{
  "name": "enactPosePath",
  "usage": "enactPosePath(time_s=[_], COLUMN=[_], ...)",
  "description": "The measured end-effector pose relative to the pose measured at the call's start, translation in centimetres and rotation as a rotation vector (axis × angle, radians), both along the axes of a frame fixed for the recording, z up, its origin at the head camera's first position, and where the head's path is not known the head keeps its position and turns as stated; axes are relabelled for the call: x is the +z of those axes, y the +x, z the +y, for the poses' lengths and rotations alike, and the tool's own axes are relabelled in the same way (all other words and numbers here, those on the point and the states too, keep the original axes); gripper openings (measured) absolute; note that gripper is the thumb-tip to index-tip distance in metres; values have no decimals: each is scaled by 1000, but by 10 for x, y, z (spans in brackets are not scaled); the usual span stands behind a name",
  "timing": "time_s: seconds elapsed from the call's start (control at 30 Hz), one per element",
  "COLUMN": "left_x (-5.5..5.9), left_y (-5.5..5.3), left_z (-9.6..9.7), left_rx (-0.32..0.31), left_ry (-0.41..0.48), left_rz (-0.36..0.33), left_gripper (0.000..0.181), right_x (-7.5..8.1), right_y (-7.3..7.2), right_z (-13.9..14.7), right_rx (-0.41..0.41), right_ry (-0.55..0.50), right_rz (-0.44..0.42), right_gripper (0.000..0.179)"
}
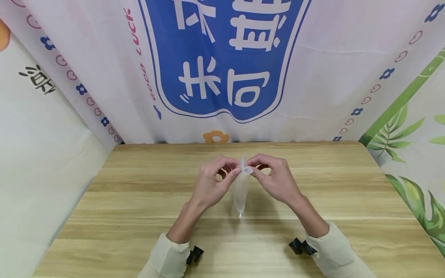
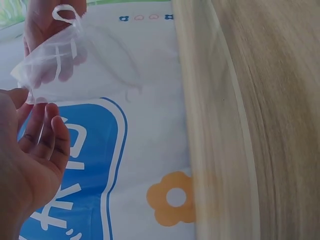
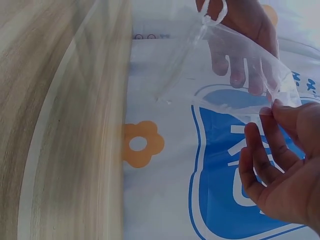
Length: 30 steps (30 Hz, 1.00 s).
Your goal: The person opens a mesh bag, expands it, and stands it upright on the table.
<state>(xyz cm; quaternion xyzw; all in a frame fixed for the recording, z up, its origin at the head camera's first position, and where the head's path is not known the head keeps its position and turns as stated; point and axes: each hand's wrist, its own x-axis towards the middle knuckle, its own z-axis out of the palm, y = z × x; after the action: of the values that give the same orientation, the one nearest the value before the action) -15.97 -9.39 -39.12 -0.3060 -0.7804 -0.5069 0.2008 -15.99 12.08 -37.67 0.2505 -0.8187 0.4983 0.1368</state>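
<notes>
A small sheer white bag (image 1: 240,191) hangs between the two hands above the wooden table. It narrows to a knotted lower tip in the head view. A white loop (image 2: 65,14) sticks out from the bag's end in the left wrist view, and the loop (image 3: 216,15) shows in the right wrist view too. My left hand (image 1: 213,179) pinches one side of the upper edge between thumb and fingertips. Opposite it, my right hand (image 1: 276,178) pinches the other side, thumb against fingers. Through the thin film the far hand's fingers show.
The light wood-grain table (image 1: 139,204) spreads under both arms. At its back edge hangs a white cloth (image 1: 313,96) with a blue panel and an orange flower. Small black devices (image 1: 194,255) sit by the wrists. Printed cloth covers the left and right sides.
</notes>
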Motion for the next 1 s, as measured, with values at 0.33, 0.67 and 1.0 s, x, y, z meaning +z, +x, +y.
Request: enactPosePath(time_s=[0.33, 0.67, 1.0], left_x=[0, 1, 0], left_y=[-2, -3, -2], left_z=[-5, -6, -3], left_rx=[53, 62, 27], left_ry=[-4, -48, -29], left_rz=[33, 40, 8], left_gripper=[4, 8, 6], right_x=[0, 1, 3], right_y=[-1, -1, 0], right_z=[5, 5, 3], right_rx=[-13, -11, 2], right_ry=[57, 120, 88], right_rz=[81, 67, 30], right_gripper=[7, 8, 6])
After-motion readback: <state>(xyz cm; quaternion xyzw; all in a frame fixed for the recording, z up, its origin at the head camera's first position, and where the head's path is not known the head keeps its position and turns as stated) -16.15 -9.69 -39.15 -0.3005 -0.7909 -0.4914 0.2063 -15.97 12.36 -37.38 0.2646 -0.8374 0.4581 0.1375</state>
